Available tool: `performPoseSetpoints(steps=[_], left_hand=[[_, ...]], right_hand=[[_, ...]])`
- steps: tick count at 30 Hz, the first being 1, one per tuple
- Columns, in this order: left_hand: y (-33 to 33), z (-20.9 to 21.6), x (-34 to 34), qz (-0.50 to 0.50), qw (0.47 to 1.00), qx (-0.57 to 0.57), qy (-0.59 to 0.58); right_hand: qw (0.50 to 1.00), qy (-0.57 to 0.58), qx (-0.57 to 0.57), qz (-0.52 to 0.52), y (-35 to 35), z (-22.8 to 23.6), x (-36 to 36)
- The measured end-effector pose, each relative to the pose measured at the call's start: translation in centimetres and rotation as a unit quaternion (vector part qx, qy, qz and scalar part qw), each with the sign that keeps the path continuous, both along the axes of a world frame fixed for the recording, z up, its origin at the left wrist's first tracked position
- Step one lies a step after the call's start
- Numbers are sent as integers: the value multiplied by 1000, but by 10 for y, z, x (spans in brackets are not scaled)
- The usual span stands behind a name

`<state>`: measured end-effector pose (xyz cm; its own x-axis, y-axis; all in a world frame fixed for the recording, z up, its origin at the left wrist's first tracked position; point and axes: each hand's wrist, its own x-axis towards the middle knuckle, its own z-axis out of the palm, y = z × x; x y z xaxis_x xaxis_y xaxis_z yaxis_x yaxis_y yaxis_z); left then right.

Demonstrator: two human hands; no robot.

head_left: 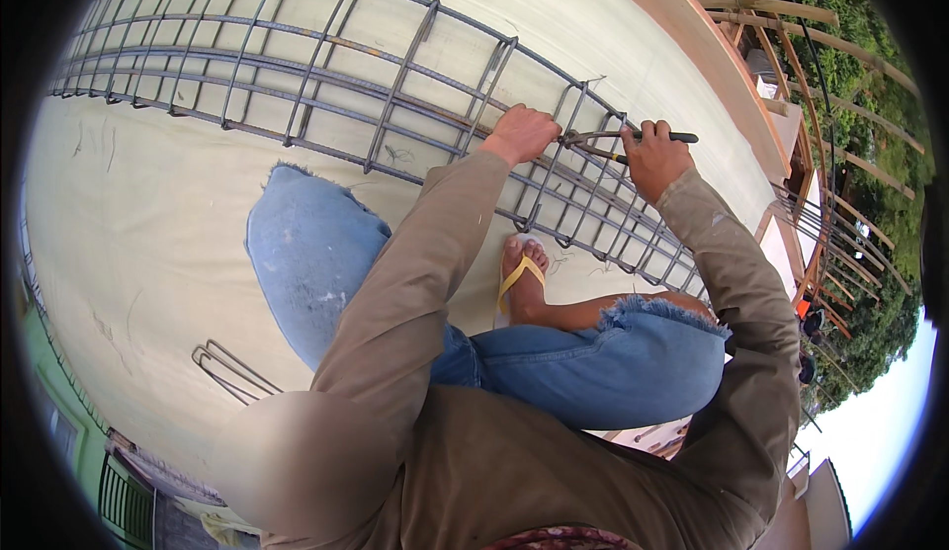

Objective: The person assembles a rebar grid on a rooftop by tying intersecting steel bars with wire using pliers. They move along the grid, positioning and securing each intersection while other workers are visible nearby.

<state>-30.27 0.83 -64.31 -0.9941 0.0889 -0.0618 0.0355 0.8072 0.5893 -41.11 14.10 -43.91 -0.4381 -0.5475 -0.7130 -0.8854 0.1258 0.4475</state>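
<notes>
A long steel rebar cage (403, 63) stretches across the upper part of the view, its straight bars ringed by several square stirrups. My left hand (522, 135) is closed over one of its lengthwise bars, fingers curled down. My right hand (656, 160) grips a pair of tying pincers (595, 137) by dark handles, one tipped with yellow, which stand somewhat apart. Their jaws lie at a stirrup crossing just right of my left hand; any wire between them is too small to make out. Short wire ends (596, 80) poke out near the upper bar.
Pale sheeting (148, 214) covers the surface under the cage. My foot in a yellow-strapped sandal (521, 275) rests beside the lower bar. A loose bent stirrup (232, 370) lies at lower left. Along the right are a plank edge (692, 46), wooden poles (860, 51) and more rebar (806, 216).
</notes>
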Motion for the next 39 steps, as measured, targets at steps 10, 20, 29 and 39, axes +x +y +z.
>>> performPoseSetpoints(steps=[10, 20, 29, 39], left_hand=[[-3, 13, -2, 21, 997, 18, -70], [-2, 34, 4, 70, 987, 55, -137], [-9, 48, 5, 29, 986, 21, -165], [-13, 57, -14, 8, 966, 47, -253]], right_hand=[[990, 63, 78, 103, -23, 4, 16], [989, -61, 32, 127, -42, -5, -57], [984, -134, 95, 74, -34, -10, -77], [604, -431, -1, -670, 43, -4, -28]])
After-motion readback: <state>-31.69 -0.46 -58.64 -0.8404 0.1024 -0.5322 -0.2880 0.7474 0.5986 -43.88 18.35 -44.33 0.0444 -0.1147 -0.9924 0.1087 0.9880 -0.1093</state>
